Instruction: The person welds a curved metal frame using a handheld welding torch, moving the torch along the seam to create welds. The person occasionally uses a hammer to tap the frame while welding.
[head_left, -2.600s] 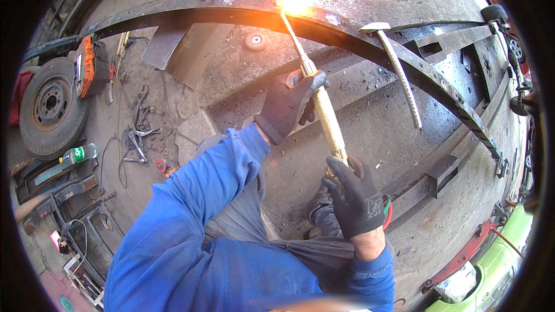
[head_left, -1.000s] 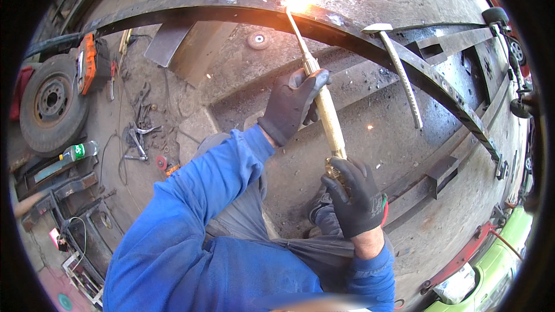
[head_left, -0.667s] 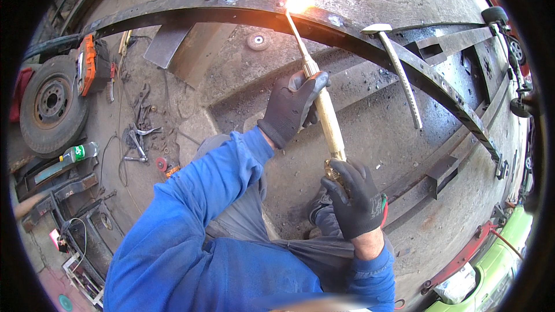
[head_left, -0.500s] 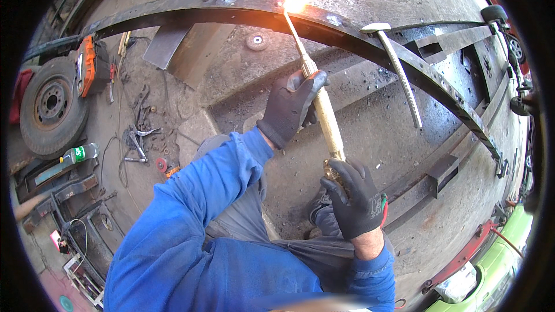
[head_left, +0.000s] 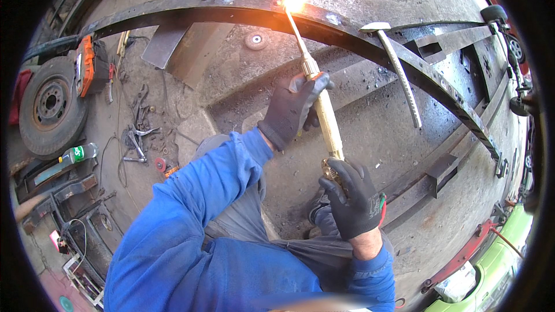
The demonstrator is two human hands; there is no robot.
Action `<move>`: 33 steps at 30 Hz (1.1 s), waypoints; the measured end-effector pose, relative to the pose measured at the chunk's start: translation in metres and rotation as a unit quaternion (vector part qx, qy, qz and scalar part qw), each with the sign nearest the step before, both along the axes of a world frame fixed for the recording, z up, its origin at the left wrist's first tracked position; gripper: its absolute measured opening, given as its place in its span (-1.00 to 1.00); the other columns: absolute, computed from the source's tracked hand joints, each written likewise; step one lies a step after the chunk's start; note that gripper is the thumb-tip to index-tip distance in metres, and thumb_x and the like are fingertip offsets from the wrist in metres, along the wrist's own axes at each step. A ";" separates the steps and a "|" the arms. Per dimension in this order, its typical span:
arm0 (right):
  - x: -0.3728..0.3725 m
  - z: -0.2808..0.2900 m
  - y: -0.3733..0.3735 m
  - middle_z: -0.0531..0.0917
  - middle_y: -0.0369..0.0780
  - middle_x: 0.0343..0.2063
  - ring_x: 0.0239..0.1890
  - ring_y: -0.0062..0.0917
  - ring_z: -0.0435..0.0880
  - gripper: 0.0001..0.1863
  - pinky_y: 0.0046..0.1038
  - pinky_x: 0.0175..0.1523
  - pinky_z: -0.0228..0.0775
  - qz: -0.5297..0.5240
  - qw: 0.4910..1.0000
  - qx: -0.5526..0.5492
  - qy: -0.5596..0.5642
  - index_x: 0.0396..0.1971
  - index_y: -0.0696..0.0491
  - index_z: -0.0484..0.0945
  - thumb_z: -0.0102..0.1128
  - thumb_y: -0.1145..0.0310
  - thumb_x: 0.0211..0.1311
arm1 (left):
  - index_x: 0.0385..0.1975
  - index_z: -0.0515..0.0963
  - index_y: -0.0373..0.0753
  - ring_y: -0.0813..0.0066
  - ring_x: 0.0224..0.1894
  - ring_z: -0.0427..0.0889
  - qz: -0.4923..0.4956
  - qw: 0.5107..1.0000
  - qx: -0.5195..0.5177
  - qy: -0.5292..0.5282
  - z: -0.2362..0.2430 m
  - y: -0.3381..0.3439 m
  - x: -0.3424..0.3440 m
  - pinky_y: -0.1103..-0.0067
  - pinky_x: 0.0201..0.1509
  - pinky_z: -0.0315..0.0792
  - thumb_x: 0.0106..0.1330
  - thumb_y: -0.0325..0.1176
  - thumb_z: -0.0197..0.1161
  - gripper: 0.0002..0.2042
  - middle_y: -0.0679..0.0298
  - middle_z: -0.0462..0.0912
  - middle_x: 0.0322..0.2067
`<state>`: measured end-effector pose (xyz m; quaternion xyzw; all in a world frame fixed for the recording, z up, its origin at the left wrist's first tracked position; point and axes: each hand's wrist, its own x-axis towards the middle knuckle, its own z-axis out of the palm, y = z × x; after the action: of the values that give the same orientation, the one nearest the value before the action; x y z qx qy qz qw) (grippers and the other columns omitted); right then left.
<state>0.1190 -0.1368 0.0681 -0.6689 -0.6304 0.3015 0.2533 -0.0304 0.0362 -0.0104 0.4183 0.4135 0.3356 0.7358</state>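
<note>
Gloved L hand (head_left: 293, 107) is wrapped round the fwd part of a brass-coloured torch (head_left: 328, 130), R hand (head_left: 355, 199) clasping its rear end. Torch slants up & away from the person, nozzle tip at a long dark steel beam (head_left: 248, 16) w/ bright orange glare (head_left: 293, 1) there; hammer (head_left: 400, 75) crosses beam further R.

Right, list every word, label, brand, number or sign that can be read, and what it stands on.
Clear plastic bottle with a green label: white lettering, not copied out here.
Black right-hand work glove: pale print, too small to read.
Nothing else readable.
</note>
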 end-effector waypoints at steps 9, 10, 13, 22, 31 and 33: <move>0.029 -0.013 -0.002 0.66 0.02 0.27 0.14 -0.15 0.76 -0.27 -0.21 0.21 0.64 -0.075 0.979 0.036 0.188 0.50 0.04 0.46 0.53 0.29 0.38 | -0.13 0.64 -0.18 0.63 -0.59 0.58 0.015 0.998 -0.048 -0.028 0.009 -0.012 -0.004 0.64 -0.52 0.43 0.65 0.26 0.11 -0.46 0.26 0.72 -0.48; 0.041 -0.016 0.006 0.63 0.01 0.32 0.19 -0.16 0.73 -0.24 -0.21 0.26 0.60 -0.101 0.983 0.068 0.141 0.53 0.03 0.42 0.52 0.28 0.38 | -0.15 0.64 -0.18 0.63 -0.59 0.59 0.016 0.999 -0.046 -0.024 0.010 -0.011 -0.006 0.65 -0.51 0.44 0.65 0.26 0.12 -0.46 0.26 0.72 -0.49; 0.093 -0.022 0.051 0.53 0.01 0.43 0.37 -0.08 0.61 -0.20 -0.13 0.44 0.46 -0.106 0.964 0.173 -0.172 0.57 0.00 0.37 0.50 0.22 0.41 | -0.18 0.65 -0.18 0.63 -0.61 0.58 0.010 0.999 -0.045 -0.018 0.013 -0.015 -0.008 0.65 -0.53 0.44 0.64 0.23 0.16 -0.49 0.26 0.72 -0.51; 0.165 -0.091 0.186 0.56 0.10 0.36 0.39 0.07 0.58 -0.27 0.01 0.45 0.46 -0.129 0.909 -0.010 -0.396 0.59 -0.13 0.35 0.33 0.14 0.47 | -0.31 0.68 -0.21 0.64 -0.70 0.51 -0.005 0.997 -0.071 -0.018 0.019 -0.026 -0.005 0.62 -0.61 0.37 0.59 0.17 0.31 -0.51 0.29 0.67 -0.56; 0.133 -0.065 0.174 0.76 -0.15 -0.25 -0.42 -0.39 0.77 -0.54 -0.34 -0.36 0.65 -0.267 0.961 -0.077 -0.003 0.40 -0.03 0.54 0.22 0.22 0.61 | -0.35 0.67 -0.23 0.63 -0.67 0.52 0.012 0.998 -0.065 -0.006 0.018 -0.020 0.002 0.60 -0.60 0.37 0.56 0.16 0.35 -0.50 0.34 0.60 -0.58; 0.120 -0.044 0.148 0.63 -0.31 -0.39 -0.60 -0.67 0.56 -0.57 -0.54 -0.57 0.41 -0.247 0.966 -0.034 0.071 0.39 0.01 0.53 0.16 0.24 0.66 | -0.34 0.67 -0.23 0.64 -0.66 0.52 0.019 0.998 -0.063 -0.007 0.016 -0.016 0.003 0.60 -0.60 0.37 0.55 0.14 0.37 -0.52 0.34 0.59 -0.58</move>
<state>0.2394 0.0109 0.0239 -0.7889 -0.4156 0.2980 0.3409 -0.0271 0.0200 0.0055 0.3614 0.4367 0.3255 0.7568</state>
